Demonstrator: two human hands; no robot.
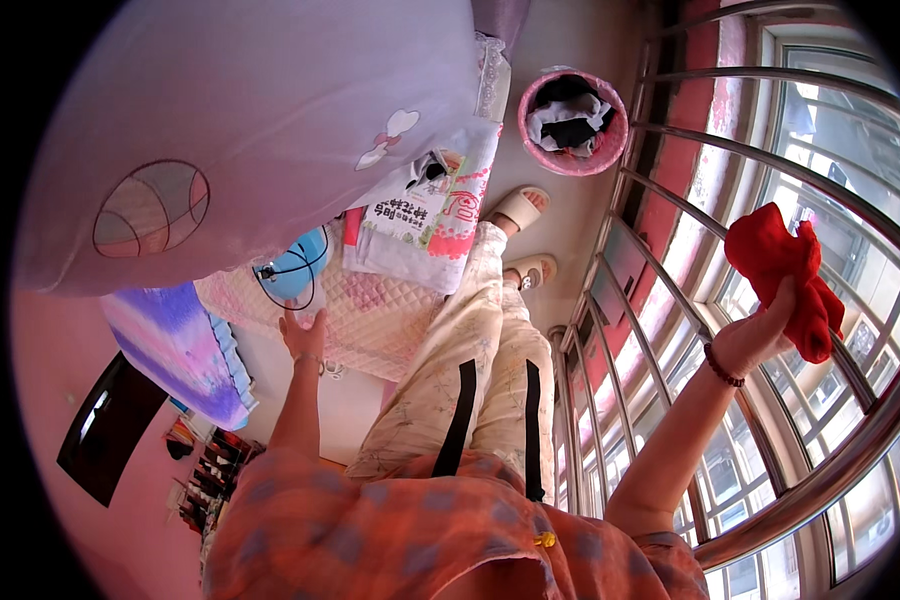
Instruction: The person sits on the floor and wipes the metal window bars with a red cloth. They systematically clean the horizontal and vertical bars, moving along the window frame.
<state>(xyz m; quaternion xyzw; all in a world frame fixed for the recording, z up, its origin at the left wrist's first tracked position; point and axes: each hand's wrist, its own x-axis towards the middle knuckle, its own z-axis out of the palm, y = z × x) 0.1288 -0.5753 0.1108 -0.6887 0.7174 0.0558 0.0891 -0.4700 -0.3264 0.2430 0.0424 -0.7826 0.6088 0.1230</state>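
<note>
My right hand (765,337) grips a bunched red cloth item (784,277), perhaps socks, beside the metal bars at the right. At the left, my left hand (304,334) has its fingers apart, close to a blue rounded item (296,266) with a dark cord or strap over it; whether they touch is unclear. That item rests by a quilted cream and pink cover (375,322). Further up, a pink basket (621,139) on the floor holds dark, grey and white cloth pieces.
Steel railing bars (690,311) run along the windows at the right. A pale translucent curtain (285,112) hangs across the upper left. Printed plastic packaging (461,214) lies on the bed's edge near my legs. A dark wall-mounted screen (112,427) is at the lower left.
</note>
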